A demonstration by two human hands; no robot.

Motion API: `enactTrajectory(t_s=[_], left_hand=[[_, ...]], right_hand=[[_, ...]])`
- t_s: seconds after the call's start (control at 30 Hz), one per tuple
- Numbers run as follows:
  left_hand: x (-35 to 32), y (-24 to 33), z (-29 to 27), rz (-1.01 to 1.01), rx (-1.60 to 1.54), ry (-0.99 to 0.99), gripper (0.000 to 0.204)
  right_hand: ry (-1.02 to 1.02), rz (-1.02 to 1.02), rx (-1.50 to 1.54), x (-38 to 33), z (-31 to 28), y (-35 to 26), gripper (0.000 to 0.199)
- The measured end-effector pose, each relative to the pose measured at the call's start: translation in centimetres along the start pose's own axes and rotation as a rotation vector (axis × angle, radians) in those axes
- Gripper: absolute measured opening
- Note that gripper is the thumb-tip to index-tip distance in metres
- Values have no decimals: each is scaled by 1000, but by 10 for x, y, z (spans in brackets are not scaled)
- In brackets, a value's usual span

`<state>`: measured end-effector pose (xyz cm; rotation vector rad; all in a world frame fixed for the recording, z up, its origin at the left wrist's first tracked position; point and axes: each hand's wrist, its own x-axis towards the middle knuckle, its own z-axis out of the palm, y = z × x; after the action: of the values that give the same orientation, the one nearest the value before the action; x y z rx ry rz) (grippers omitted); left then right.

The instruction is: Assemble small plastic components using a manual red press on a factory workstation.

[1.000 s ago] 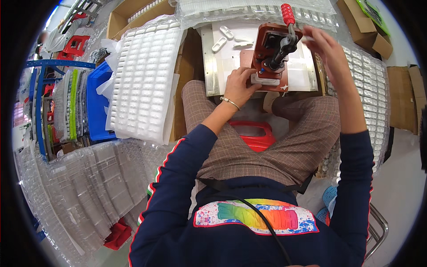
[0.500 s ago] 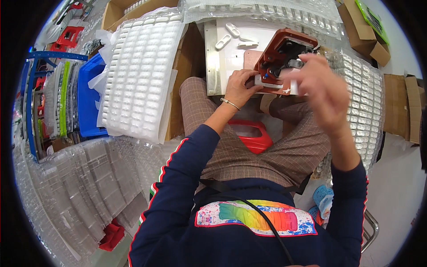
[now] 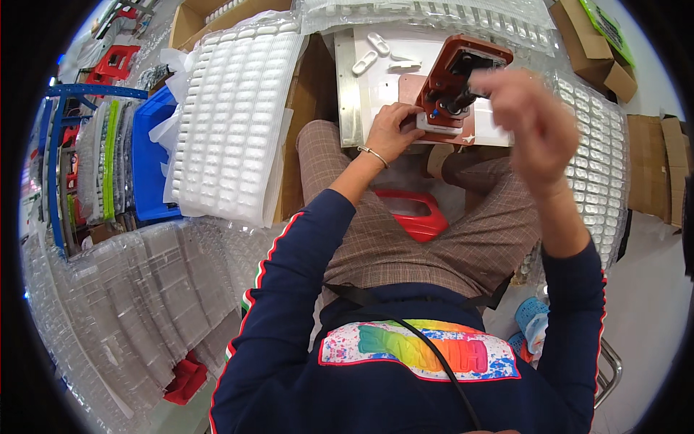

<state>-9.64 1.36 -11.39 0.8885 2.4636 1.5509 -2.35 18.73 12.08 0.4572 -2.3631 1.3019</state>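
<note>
A brown hand press (image 3: 446, 69) with black inner parts stands on the work table. My left hand (image 3: 392, 132) is at its lower left, thumb and fingers closed on the end of a small white plastic piece (image 3: 439, 124) in the press's base. My right hand (image 3: 538, 126) is raised to the right of the press, near its black lever (image 3: 463, 99). Motion smears its fingers, so whether they touch the lever cannot be made out. Behind the press lie a white oval ring (image 3: 365, 63), another oval piece (image 3: 377, 44) and a thin white part (image 3: 404, 65).
Trays of white parts (image 3: 231, 123) rise at the left, beside a blue bin (image 3: 148, 159). More filled trays (image 3: 589, 159) stand at the right, and wrapped ones (image 3: 426, 22) lie across the back. Below the table edge is a red stool (image 3: 416, 217); cardboard boxes (image 3: 647, 166) stand far right.
My right hand has shifted slightly right, showing more of the black lever. My left hand stays at the white piece. The whole view has shifted a little.
</note>
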Motion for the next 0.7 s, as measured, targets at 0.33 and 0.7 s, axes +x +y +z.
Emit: enactTrajectory(t_s=[0.33,0.7], left_hand=[[27,-26,-49,-101,-118,-59,33],[91,-57,-77,-165,555,107,51]], right_hand=[[413,638,238,22,-3,138,24],[64,578,-244,-116,87,142,25]])
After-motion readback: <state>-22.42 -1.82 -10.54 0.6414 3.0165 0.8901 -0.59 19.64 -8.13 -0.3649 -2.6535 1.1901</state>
